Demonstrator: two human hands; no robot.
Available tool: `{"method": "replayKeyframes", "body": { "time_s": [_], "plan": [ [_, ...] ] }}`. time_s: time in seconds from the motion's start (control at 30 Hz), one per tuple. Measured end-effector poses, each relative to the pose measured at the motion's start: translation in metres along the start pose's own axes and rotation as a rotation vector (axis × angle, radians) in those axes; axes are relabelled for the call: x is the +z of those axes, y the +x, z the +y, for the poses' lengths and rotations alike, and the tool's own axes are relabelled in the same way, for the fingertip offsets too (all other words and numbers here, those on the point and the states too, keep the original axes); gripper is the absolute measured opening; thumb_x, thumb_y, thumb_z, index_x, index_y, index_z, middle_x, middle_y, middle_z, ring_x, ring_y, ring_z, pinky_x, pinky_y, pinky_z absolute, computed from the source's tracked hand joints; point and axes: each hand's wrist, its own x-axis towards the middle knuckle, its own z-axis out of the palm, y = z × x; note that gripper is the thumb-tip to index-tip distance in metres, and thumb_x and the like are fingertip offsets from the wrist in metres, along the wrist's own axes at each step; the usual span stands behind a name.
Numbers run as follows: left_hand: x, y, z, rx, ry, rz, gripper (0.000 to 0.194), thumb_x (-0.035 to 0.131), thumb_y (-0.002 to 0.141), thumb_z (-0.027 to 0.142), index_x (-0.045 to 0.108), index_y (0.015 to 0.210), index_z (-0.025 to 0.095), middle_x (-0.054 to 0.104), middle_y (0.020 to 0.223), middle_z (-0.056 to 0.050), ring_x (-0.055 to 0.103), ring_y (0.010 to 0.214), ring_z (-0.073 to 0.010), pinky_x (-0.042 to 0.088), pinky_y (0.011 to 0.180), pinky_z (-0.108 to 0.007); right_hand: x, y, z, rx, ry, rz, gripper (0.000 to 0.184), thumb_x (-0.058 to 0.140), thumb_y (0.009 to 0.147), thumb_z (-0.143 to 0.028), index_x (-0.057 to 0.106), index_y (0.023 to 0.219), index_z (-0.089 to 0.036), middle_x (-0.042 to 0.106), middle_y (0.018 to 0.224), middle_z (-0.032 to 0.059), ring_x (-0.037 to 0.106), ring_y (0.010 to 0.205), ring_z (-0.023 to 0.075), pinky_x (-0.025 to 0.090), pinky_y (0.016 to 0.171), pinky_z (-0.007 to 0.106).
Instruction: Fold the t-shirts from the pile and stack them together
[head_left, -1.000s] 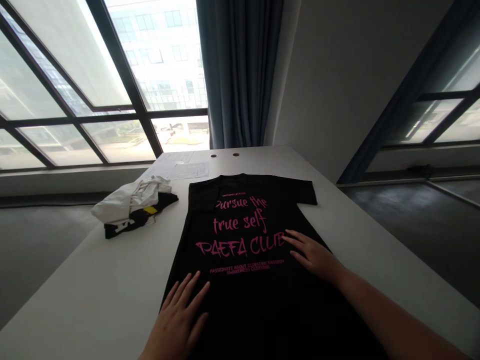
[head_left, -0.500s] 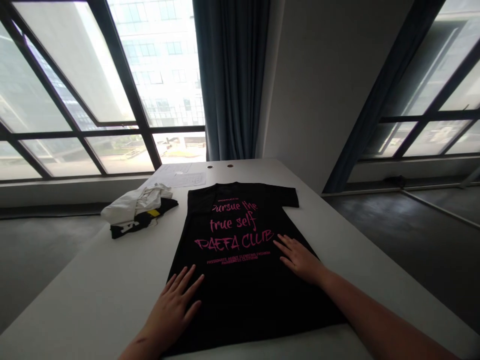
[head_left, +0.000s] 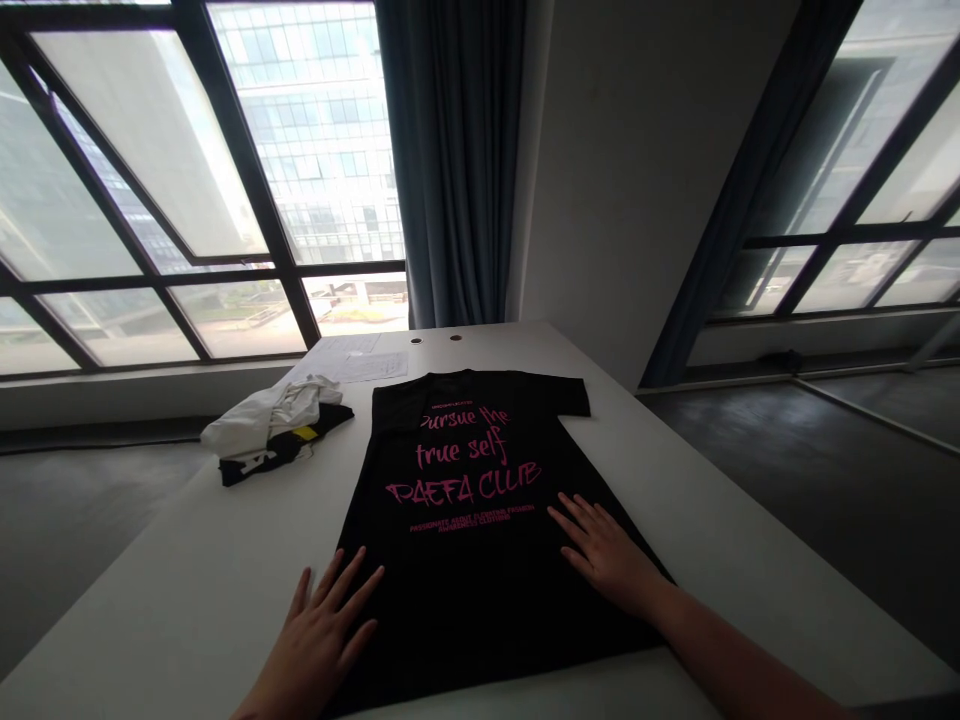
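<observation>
Black shirt (head_left: 450, 600) lay flat, printed side up, on a white tabletop (head_left: 180, 610), collar end away from the person, hem toward the near side. Pink lettering (head_left: 465, 485) ran across its upper half, "PAEFA CLUB" the largest line. Right sleeve (head_left: 574, 396) stretched outward; left sleeve appeared turned in over the body, cutting into the first letter of "Pursue". Left hand (head_left: 324, 625) rested palm down across the shirt's left edge near the hem, fingers spread and grasping nothing, outermost finger over bare tabletop. Right hand (head_left: 606, 550) sat palm down on the cloth near the right edge, just below and right of the lettering; fingers extended, slightly parted, likewise free of any grip. Left of the shirt, apart from it: a crumpled white cloth (head_left: 259, 418) with a black cloth (head_left: 259, 468) partly beneath, yellow patch showing. Papers (head_left: 371, 367) lay beyond, toward the far end, near two round holes (head_left: 456, 338). Behind stood a blue curtain (head_left: 457, 200) beside a dark-framed window (head_left: 322, 130).
</observation>
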Motion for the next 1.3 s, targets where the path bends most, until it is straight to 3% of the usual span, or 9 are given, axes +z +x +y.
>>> {"method": "replayKeyframes", "body": {
  "time_s": [0.2, 0.33, 0.43, 0.6, 0.7, 0.83, 1.0, 1.1, 1.3],
  "plan": [
    [0.010, -0.018, -0.028, -0.099, 0.054, 0.050, 0.055, 0.050, 0.097, 0.046, 0.048, 0.152, 0.050, 0.043, 0.164, 0.003, 0.034, 0.153, -0.0400, 0.030, 0.118, -0.070, 0.003, 0.000, 0.000, -0.004, -0.009, -0.002, 0.063, 0.045, 0.103, -0.054, 0.033, 0.163, -0.039, 0.022, 0.172, 0.0025, 0.021, 0.159, 0.0309, 0.022, 0.128, 0.059],
    [-0.008, -0.008, -0.024, -0.060, -0.022, 0.052, 0.043, 0.053, 0.098, 0.048, 0.066, 0.138, 0.037, 0.041, 0.166, -0.002, 0.035, 0.153, -0.0389, 0.030, 0.120, -0.068, 0.000, 0.000, 0.001, -0.008, -0.029, -0.012, 0.063, 0.043, 0.104, -0.056, 0.034, 0.163, -0.037, 0.023, 0.172, 0.0025, 0.021, 0.159, 0.0312, 0.023, 0.127, 0.060],
    [-0.037, 0.028, -0.006, -0.023, -0.140, 0.023, 0.034, 0.051, 0.101, 0.051, 0.072, 0.106, 0.025, 0.053, 0.157, -0.008, 0.046, 0.147, -0.0360, 0.035, 0.120, -0.062, -0.002, 0.000, -0.001, 0.003, -0.047, -0.019, 0.062, 0.043, 0.104, -0.055, 0.034, 0.163, -0.036, 0.024, 0.172, 0.0021, 0.021, 0.159, 0.0311, 0.024, 0.127, 0.059],
    [-0.080, 0.122, 0.033, 0.061, -0.381, -0.155, 0.028, 0.049, 0.103, 0.043, 0.066, 0.116, 0.024, 0.070, 0.130, -0.009, 0.069, 0.115, -0.0267, 0.054, 0.102, -0.045, 0.007, -0.006, -0.019, 0.079, -0.095, 0.026, 0.059, 0.042, 0.104, -0.041, 0.039, 0.162, -0.032, 0.026, 0.171, 0.0053, 0.027, 0.157, 0.0328, 0.028, 0.125, 0.060],
    [-0.076, 0.168, 0.048, 0.128, -0.432, -0.148, 0.035, 0.056, 0.100, 0.042, 0.064, 0.130, 0.025, 0.065, 0.140, -0.009, 0.063, 0.127, -0.0283, 0.049, 0.109, -0.046, 0.011, -0.009, -0.029, 0.094, -0.109, 0.051, 0.059, 0.043, 0.102, -0.034, 0.040, 0.161, -0.032, 0.028, 0.171, 0.0063, 0.030, 0.156, 0.0338, 0.030, 0.124, 0.062],
    [-0.038, 0.192, 0.058, 0.078, -0.369, -0.050, 0.054, 0.059, 0.099, 0.041, 0.052, 0.152, 0.033, 0.041, 0.165, -0.008, 0.034, 0.154, -0.0367, 0.026, 0.124, -0.062, -0.004, 0.000, -0.022, 0.078, -0.049, -0.050, 0.059, 0.050, 0.100, -0.040, 0.044, 0.159, -0.037, 0.033, 0.170, 0.0044, 0.033, 0.155, 0.0324, 0.028, 0.126, 0.060],
    [-0.008, 0.189, 0.057, -0.006, -0.306, -0.060, 0.059, 0.052, 0.103, 0.044, 0.038, 0.160, 0.043, 0.028, 0.172, -0.006, 0.019, 0.159, -0.0395, 0.014, 0.124, -0.071, -0.021, 0.057, 0.020, 0.146, -0.060, 0.046, 0.055, 0.053, 0.099, -0.049, 0.058, 0.149, -0.029, 0.035, 0.169, 0.0087, 0.019, 0.159, 0.0375, 0.027, 0.126, 0.059],
    [-0.009, 0.190, 0.054, -0.021, -0.319, -0.119, 0.059, 0.051, 0.103, 0.048, 0.038, 0.160, 0.043, 0.028, 0.172, -0.005, 0.018, 0.159, -0.0389, 0.015, 0.124, -0.069, -0.026, 0.115, 0.049, 0.204, -0.117, 0.133, 0.056, 0.053, 0.098, -0.048, 0.058, 0.149, -0.024, 0.036, 0.168, 0.0121, 0.016, 0.159, 0.0406, 0.025, 0.125, 0.060],
    [-0.016, 0.193, 0.050, -0.008, -0.347, -0.181, 0.058, 0.051, 0.102, 0.053, 0.042, 0.158, 0.043, 0.026, 0.172, -0.005, 0.018, 0.159, -0.0382, 0.016, 0.125, -0.068, -0.037, 0.236, 0.084, 0.370, -0.183, 0.057, 0.063, 0.043, 0.104, -0.049, 0.046, 0.159, -0.018, 0.030, 0.170, 0.0159, 0.017, 0.159, 0.0384, 0.023, 0.126, 0.052]
  ]
}}
